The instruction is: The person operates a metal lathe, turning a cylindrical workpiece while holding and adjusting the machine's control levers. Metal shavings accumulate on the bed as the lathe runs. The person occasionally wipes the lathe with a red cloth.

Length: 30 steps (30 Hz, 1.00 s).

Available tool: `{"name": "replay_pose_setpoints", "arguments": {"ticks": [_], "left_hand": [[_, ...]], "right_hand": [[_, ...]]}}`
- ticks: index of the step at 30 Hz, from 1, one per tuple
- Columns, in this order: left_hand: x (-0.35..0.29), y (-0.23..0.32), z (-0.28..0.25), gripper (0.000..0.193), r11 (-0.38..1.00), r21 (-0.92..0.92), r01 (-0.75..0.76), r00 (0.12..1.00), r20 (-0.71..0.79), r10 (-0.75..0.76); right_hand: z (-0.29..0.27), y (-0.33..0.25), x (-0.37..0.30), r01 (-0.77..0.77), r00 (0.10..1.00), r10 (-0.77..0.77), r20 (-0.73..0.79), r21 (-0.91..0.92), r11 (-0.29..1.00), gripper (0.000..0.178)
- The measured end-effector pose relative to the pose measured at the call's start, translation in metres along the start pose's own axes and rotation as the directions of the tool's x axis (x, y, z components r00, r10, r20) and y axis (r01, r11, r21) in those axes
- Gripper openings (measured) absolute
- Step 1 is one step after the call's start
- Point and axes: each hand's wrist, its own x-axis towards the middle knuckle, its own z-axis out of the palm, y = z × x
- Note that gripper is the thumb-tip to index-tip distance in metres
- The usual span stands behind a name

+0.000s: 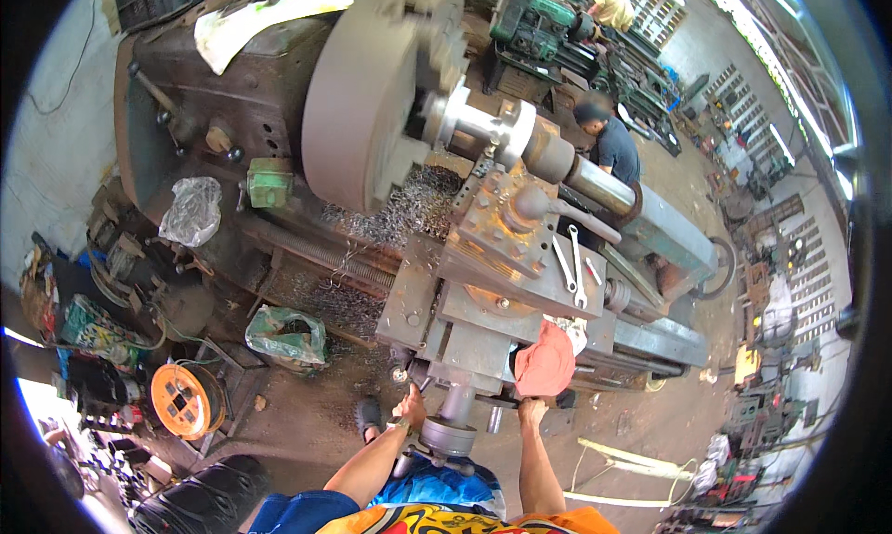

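A large metal lathe fills the middle, its broad chuck [358, 92] blurred at the jaws. A shiny cylindrical workpiece [478, 123] extends from the chuck toward the tailstock [664, 227]. The tool post [502, 223] with its ball-ended clamp handle stands on the carriage beside the workpiece. My left hand [409, 407] is closed at the front of the carriage, left of the round handwheel [449, 435]; what its fingers hold is too small to make out. To the right of the handwheel, my right hand [532, 413] grips a dark bar-like lever [502, 403], below a red cloth [545, 362].
Two wrenches [578, 264] lie on the carriage top. Metal shavings [409, 204] heap under the chuck. An orange cable reel [181, 401] and a green plastic bag [286, 335] are at the left. Beyond the lathe, a person in a dark shirt [615, 148] sits or crouches near a green machine [534, 27].
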Motion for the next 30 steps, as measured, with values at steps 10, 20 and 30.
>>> {"name": "replay_pose_setpoints", "arguments": {"ticks": [10, 20, 30], "left_hand": [[-0.004, 0.01, 0.005, 0.052, 0.999, 0.042, 0.027, 0.999, -0.038, -0.025], [-0.012, 0.022, -0.013, 0.045, 0.997, -0.033, 0.068, 0.997, -0.027, -0.069], [-0.006, 0.02, -0.006, 0.051, 0.996, 0.01, 0.088, 0.996, 0.012, -0.088]], "right_hand": [[-0.006, 0.011, 0.018, -0.041, 0.938, 0.058, 0.341, -0.058, 0.997, 0.017], [0.019, 0.032, 0.022, 0.263, 0.885, -0.134, 0.446, -0.243, 0.934, 0.04], [0.022, 0.032, 0.017, -0.085, 0.945, 0.058, 0.321, 0.07, 0.994, 0.023]]}}
